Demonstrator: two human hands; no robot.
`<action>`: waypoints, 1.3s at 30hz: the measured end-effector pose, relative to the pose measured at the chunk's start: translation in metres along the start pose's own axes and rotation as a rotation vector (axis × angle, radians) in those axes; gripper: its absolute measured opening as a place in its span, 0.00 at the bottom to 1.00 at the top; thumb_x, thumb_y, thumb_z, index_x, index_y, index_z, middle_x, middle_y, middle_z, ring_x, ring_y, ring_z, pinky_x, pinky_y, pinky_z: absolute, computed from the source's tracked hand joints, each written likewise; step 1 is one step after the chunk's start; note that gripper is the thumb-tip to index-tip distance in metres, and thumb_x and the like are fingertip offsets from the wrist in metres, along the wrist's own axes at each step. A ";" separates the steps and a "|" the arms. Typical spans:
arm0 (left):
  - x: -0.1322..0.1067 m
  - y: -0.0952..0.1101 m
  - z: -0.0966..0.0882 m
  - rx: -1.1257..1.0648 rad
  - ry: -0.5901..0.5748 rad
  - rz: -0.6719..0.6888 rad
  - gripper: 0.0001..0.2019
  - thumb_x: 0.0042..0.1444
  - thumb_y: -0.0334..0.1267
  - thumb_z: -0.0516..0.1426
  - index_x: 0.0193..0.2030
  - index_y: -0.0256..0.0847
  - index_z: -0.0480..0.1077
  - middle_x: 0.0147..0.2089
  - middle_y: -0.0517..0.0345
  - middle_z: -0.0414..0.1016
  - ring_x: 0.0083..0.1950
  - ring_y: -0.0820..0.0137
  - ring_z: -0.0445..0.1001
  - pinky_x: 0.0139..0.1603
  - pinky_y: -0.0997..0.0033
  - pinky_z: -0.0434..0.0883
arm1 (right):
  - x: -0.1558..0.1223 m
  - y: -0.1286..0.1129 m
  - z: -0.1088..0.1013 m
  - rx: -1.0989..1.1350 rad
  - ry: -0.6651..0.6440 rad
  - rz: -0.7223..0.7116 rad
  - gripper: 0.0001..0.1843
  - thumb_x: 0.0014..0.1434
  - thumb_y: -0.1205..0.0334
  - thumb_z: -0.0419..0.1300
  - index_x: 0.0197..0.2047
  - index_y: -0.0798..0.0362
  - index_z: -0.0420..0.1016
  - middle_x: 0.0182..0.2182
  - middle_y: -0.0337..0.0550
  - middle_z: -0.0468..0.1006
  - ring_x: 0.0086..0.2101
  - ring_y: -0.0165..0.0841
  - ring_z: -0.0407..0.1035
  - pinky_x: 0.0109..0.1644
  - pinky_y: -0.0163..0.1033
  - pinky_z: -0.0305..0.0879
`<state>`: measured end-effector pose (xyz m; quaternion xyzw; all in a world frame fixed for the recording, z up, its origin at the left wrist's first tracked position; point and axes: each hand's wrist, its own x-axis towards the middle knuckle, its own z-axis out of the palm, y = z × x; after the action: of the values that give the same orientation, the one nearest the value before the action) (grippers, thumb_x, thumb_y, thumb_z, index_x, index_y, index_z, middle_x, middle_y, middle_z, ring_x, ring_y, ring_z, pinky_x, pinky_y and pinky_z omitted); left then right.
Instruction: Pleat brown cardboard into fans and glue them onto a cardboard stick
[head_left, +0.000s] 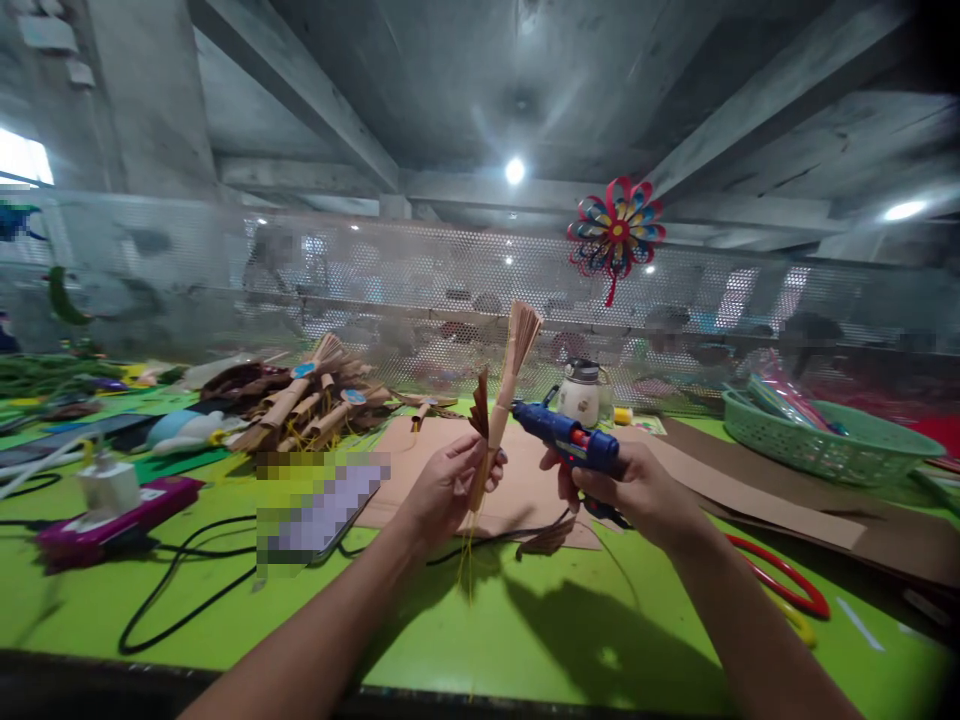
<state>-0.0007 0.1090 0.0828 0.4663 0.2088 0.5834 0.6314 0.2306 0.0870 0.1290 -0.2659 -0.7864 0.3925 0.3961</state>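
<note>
My left hand [448,487] is closed around a slim tan paper stalk [507,385] that fans out at its top, with a small brown pleated leaf [480,403] against its side and yellow threads hanging below. My right hand [626,487] grips a blue hot glue gun [568,437]. The gun's nozzle points left and touches the stalk just above my left fingers. Both hands are raised over the green table [480,620]. Another brown pleated leaf [546,540] lies on the table under the gun.
A pile of finished tan stalks [300,400] lies at the back left. Brown cardboard sheets [757,490] cover the middle and right. A green basket [825,435] stands at the right, a white jar [581,393] behind the gun, a purple power strip [112,520] with black cables at the left.
</note>
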 end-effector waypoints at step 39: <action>-0.002 0.009 0.004 -0.104 -0.003 0.000 0.09 0.53 0.35 0.61 0.39 0.31 0.72 0.33 0.52 0.71 0.29 0.77 0.68 0.30 0.79 0.66 | 0.003 0.003 0.010 -0.323 0.090 -0.157 0.21 0.64 0.50 0.49 0.30 0.56 0.71 0.26 0.43 0.72 0.27 0.30 0.62 0.31 0.36 0.57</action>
<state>-0.0031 0.1044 0.0919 0.4337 0.1774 0.5927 0.6551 0.2211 0.0865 0.1236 -0.2812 -0.8390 0.2165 0.4125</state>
